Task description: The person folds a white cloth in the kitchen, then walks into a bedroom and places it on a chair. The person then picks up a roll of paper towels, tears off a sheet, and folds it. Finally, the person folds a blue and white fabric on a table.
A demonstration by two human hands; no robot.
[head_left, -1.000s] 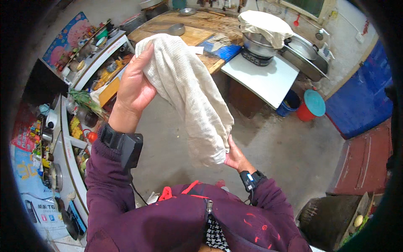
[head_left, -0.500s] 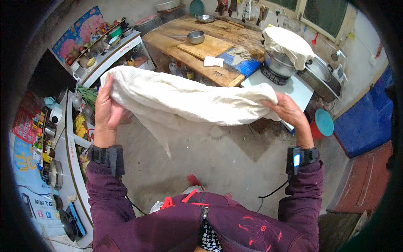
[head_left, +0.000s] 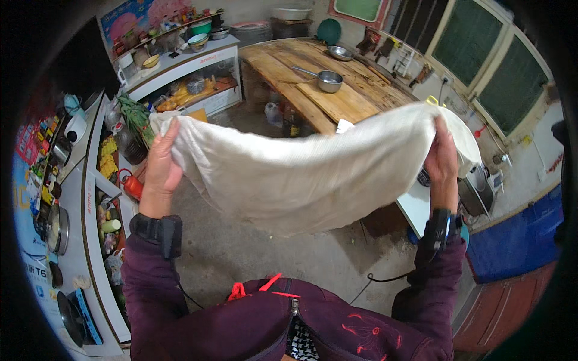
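The pale cloth (head_left: 301, 174) is blurred along its top and bottom edges, so its weave and hem are hard to make out there. It covers the near part of the wooden bench (head_left: 271, 66); only a bit of the white paper (head_left: 344, 126) shows above its upper edge. The covered pot (head_left: 462, 135) is partly hidden behind the cloth and the right hand (head_left: 444, 153), and the white bench (head_left: 415, 207) shows only in part. The far left side fades into the dark lens rim.

Half a second ago the cloth hung with a pointed corner low near its middle; now it is spread into a broad, sagging band. A second ago it was a narrow bundle, with the right hand much lower. The view has turned too: the wooden bench sits further right, and the blue mat has gone from sight behind the cloth. The saucepan (head_left: 330, 81) remains on the cutting board (head_left: 337, 102).

The hands are wide apart, each closed on an upper end of the cloth, which hangs in the air above the floor (head_left: 265, 265). The left hand (head_left: 161, 168) pinches with its thumb toward the camera; the fingers behind are hidden.
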